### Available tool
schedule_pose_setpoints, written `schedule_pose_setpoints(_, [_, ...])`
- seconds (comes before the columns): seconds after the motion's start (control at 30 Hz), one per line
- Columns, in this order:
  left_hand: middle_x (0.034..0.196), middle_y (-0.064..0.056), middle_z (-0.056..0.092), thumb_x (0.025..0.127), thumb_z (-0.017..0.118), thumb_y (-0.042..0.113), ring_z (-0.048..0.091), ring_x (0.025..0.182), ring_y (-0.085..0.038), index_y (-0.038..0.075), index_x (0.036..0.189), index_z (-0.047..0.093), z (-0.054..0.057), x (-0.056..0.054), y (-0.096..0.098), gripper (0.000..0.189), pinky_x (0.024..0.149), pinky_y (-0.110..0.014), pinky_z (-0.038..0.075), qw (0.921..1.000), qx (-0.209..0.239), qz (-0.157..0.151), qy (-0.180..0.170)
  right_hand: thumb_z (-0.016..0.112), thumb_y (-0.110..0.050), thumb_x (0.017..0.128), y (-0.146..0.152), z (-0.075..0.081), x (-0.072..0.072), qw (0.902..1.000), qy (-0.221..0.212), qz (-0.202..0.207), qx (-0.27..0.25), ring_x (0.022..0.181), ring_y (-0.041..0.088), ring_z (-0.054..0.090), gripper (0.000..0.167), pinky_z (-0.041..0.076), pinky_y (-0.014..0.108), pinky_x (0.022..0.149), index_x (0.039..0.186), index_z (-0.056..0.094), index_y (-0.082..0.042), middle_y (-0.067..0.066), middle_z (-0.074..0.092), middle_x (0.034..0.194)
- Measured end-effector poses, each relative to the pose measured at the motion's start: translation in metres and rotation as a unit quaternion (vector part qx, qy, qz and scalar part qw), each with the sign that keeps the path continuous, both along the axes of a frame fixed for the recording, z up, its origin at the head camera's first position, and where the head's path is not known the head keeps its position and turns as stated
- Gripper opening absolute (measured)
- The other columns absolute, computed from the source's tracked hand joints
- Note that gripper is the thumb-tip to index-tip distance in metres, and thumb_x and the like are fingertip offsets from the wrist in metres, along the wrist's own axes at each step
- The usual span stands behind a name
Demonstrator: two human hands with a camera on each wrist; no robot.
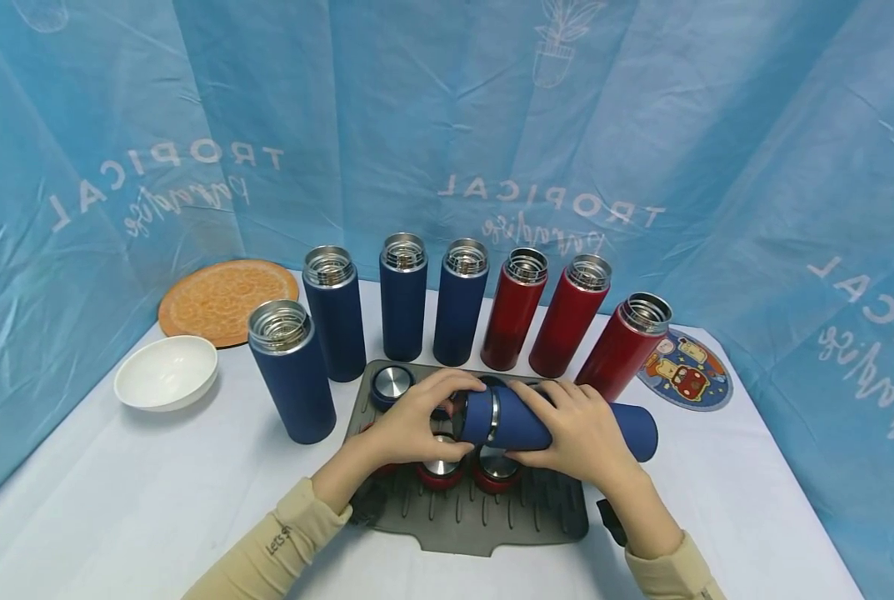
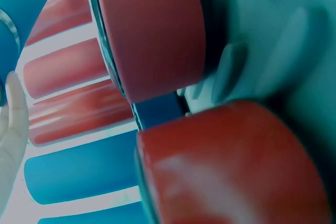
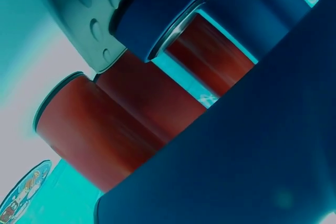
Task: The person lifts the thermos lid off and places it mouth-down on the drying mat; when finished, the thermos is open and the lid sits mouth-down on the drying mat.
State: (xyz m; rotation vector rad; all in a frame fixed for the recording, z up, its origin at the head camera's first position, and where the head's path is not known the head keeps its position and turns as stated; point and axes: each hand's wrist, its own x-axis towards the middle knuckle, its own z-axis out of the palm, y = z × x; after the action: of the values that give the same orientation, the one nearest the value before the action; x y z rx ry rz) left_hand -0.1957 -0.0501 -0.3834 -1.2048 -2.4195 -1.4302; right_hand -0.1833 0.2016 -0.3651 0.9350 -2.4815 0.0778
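Above the grey ridged mat [image 1: 457, 521], a blue bottle [image 1: 637, 429] is held lying nearly level. Around its body curls my right hand [image 1: 577, 429]. At its left end, the fingers and thumb of my left hand [image 1: 420, 421] grip the blue lid [image 1: 479, 417], beside a silver ring. The lid's far end is partly hidden by the fingers. Below, red lids [image 1: 439, 477] with silver discs rest on the mat; two show clearly, and another is mostly behind my left hand. A blue lid [image 1: 392, 383] sits at the mat's back left corner. In the right wrist view, the held bottle [image 3: 236, 145] fills the lower right.
Several lidless blue bottles [image 1: 403, 308] and three red bottles [image 1: 516, 312] stand in an arc behind the mat. A white bowl [image 1: 165, 375] and an orange round placemat [image 1: 229, 300] lie left; a cartoon round mat [image 1: 690, 375] lies right. A blue curtain [image 1: 447, 125] hangs behind.
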Motion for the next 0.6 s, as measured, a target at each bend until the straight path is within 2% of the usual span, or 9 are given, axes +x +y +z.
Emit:
schedule_pose_setpoints(0.17, [0.127,-0.004,0.051,0.072,0.075,0.024,0.055,0.093,-0.014,0.017,0.129,0.049,0.004,0.005,0.005,0.063,0.075,-0.029,0.052,0.9987,-0.008,0.044,-0.024,0.079,-0.06,0.055,0.004,-0.002,0.002,0.9999,0.0,-0.01,-0.005,0.095,0.028,0.06,0.089,0.048,0.045,0.081,0.13,0.051,-0.021,0.009,0.063,0.108])
schedule_pose_setpoints(0.27, [0.118,-0.005,0.055,0.073,0.074,0.027,0.056,0.084,-0.013,0.018,0.129,0.05,0.007,0.008,0.01,0.062,0.071,-0.028,0.052,0.9958,-0.014,0.074,-0.052,0.082,-0.058,0.052,0.006,-0.002,0.004,0.9998,0.008,-0.015,-0.007,0.095,0.03,0.06,0.091,0.048,0.047,0.081,0.129,0.052,-0.02,0.01,0.063,0.108])
schedule_pose_setpoints(0.4, [0.098,-0.004,0.059,0.078,0.07,0.027,0.053,0.072,-0.012,0.016,0.125,0.053,0.011,0.011,0.015,0.052,0.062,-0.025,0.048,0.9879,0.003,0.121,-0.096,0.085,-0.054,0.048,0.01,-0.002,0.007,0.9992,0.03,-0.024,-0.005,0.093,0.033,0.06,0.092,0.047,0.05,0.082,0.127,0.054,-0.019,0.013,0.063,0.106])
schedule_pose_setpoints(0.47, [0.09,-0.003,0.059,0.079,0.069,0.026,0.051,0.069,-0.011,0.015,0.123,0.055,0.012,0.011,0.015,0.047,0.059,-0.024,0.046,0.9828,0.016,0.151,-0.106,0.087,-0.052,0.046,0.015,-0.002,0.008,0.9987,0.036,-0.035,-0.01,0.094,0.034,0.059,0.092,0.047,0.052,0.083,0.126,0.054,-0.019,0.014,0.063,0.106])
schedule_pose_setpoints(0.6, [0.083,-0.002,0.057,0.08,0.068,0.025,0.049,0.066,-0.012,0.014,0.12,0.057,0.013,0.009,0.012,0.043,0.055,-0.025,0.044,0.9764,0.028,0.187,-0.105,0.091,-0.043,0.043,0.029,0.001,0.01,0.9952,0.017,-0.068,-0.067,0.096,0.034,0.058,0.091,0.046,0.053,0.083,0.122,0.055,-0.016,0.014,0.061,0.107])
